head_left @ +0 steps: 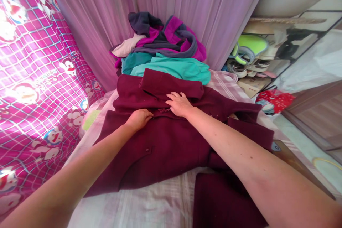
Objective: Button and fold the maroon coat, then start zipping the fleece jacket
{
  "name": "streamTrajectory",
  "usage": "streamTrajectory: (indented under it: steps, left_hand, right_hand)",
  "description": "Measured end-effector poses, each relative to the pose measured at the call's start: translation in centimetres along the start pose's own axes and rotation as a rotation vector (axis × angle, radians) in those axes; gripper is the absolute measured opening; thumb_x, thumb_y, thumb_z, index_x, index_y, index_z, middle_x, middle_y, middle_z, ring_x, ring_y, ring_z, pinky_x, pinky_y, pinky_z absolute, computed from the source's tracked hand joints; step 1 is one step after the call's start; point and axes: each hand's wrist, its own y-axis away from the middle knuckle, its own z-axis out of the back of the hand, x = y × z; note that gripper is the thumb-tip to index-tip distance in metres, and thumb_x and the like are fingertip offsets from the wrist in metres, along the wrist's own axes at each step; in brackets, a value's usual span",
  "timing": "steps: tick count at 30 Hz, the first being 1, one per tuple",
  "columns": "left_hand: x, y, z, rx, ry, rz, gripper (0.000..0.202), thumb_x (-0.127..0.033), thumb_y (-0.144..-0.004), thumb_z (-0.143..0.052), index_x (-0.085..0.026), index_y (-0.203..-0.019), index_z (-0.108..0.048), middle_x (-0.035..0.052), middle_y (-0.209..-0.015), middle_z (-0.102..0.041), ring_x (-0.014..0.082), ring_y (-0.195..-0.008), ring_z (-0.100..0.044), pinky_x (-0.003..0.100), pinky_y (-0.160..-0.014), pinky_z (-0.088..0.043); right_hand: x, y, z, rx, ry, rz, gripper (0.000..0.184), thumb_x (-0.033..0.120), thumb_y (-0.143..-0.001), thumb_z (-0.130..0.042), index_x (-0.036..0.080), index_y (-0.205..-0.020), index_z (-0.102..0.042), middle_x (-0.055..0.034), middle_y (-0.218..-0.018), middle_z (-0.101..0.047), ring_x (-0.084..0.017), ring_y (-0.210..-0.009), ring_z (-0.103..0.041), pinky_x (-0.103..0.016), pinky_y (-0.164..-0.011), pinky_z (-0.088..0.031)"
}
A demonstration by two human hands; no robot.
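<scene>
Both hands rest palm-down on a maroon coat [165, 142] spread under them: the left hand [139, 118] curled near the front buttons, the right hand [179, 104] flat (fingers spread) below the collar. Beyond them lies a pile of clothes [165, 50].

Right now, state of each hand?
Left hand: fingers curled on the maroon coat; whether it grips cloth cannot be told.
Right hand: open, flat on the coat near its collar.
</scene>
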Motion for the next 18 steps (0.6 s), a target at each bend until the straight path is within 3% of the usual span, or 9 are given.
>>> streamTrajectory:
  steps: [12,18]
  left_hand:
    - [-0.1,0.3,-0.4,0.028,-0.209,-0.075,0.028,-0.022,-0.097,-0.048,-0.022,-0.107,-0.075,0.0075,-0.098,-0.072,0.0203,-0.089,-0.068,0.029,-0.081,-0.053]
    - [0.8,0.2,-0.3,0.026,-0.197,-0.117,0.03,-0.021,-0.096,-0.047,-0.023,-0.112,-0.073,0.0068,-0.107,-0.072,0.0193,-0.094,-0.067,0.029,-0.085,-0.052]
  right_hand:
    - [0.1,0.0,-0.3,-0.004,-0.002,-0.002,0.038,0.024,-0.09,-0.057,0.025,-0.128,-0.065,-0.0088,-0.155,-0.041,-0.031,-0.142,-0.032,-0.059,-0.11,-0.03]
    - [0.1,0.1,-0.2,0.0,0.003,0.002,0.038,0.023,-0.091,-0.055,0.026,-0.128,-0.065,-0.0087,-0.155,-0.041,-0.031,-0.142,-0.031,-0.059,-0.11,-0.031]
